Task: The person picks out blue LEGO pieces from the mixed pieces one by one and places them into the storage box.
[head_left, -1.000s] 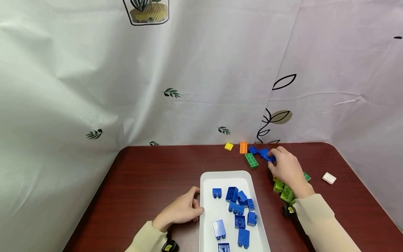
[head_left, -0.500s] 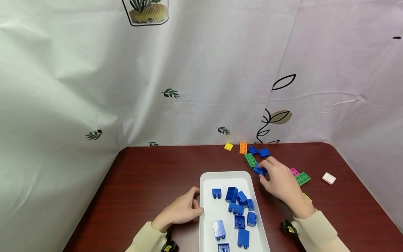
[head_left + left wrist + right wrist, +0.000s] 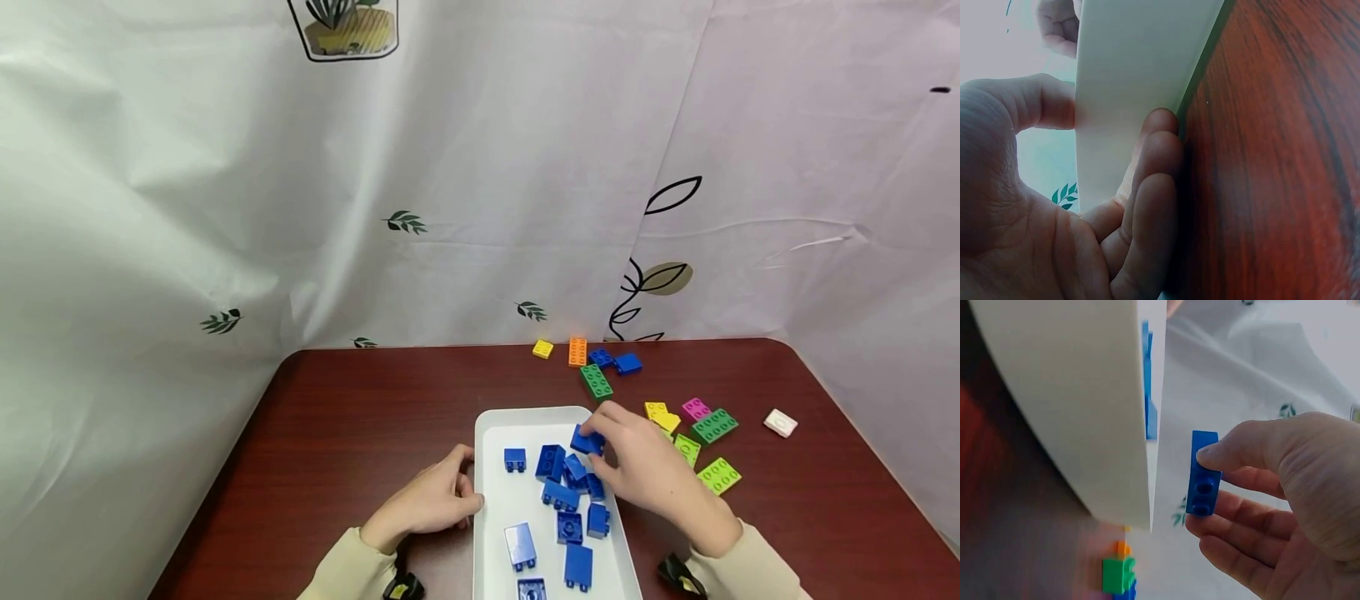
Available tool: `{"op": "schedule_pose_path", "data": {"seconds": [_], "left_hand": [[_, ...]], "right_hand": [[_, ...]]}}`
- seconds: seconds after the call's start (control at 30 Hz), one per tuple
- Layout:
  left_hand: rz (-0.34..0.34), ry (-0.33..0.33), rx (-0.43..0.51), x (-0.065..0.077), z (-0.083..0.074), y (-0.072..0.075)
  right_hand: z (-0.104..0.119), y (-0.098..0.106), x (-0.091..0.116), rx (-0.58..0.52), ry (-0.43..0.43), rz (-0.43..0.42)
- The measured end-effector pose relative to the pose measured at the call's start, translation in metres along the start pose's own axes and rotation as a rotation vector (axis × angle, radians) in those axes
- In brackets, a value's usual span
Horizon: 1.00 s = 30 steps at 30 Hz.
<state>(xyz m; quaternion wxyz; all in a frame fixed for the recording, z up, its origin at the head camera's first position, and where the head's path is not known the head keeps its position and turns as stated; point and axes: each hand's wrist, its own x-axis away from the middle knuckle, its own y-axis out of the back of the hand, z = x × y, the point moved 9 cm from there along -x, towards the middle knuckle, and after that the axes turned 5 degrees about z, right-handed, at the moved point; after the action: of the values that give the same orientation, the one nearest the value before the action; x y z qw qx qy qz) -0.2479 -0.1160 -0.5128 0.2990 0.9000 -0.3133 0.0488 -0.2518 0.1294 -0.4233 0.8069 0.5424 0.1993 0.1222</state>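
Note:
My right hand (image 3: 648,458) pinches a blue building brick (image 3: 586,439) between thumb and fingers above the far right corner of the white tray (image 3: 497,500). In the right wrist view the studs of this blue brick (image 3: 1204,485) show, and it is apart from the tray wall (image 3: 1079,406). My left hand (image 3: 423,504) holds the tray's left side. The left wrist view has its thumb at the rim and its fingers (image 3: 1155,206) along the outer wall (image 3: 1129,69). Several blue bricks (image 3: 560,496) lie in the tray.
Behind the tray are a yellow brick (image 3: 543,349), an orange brick (image 3: 577,352), a green brick (image 3: 597,382) and two blue bricks (image 3: 627,364). Right of it lie lime (image 3: 719,476), yellow, pink (image 3: 696,409) and green bricks, and a white one (image 3: 781,422). A curtain (image 3: 465,167) hangs behind the table.
My right hand has drawn the blue brick from the table's far right toward me and left, over the tray. Bricks it covered now show. The left hand stays put.

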Motion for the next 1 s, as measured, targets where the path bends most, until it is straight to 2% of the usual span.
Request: {"op": "schedule_pose_path", "data": {"seconds": [0.57,1.0], "left_hand": [[0.002,0.000,0.003,0.000,-0.001,0.001],[-0.002,0.000,-0.002,0.000,0.000,0.000]], "right_hand": [[0.054,-0.026,0.014,-0.107,0.198,0.164],[0.066,-0.043,0.020,-0.147,0.286,0.305]]}}
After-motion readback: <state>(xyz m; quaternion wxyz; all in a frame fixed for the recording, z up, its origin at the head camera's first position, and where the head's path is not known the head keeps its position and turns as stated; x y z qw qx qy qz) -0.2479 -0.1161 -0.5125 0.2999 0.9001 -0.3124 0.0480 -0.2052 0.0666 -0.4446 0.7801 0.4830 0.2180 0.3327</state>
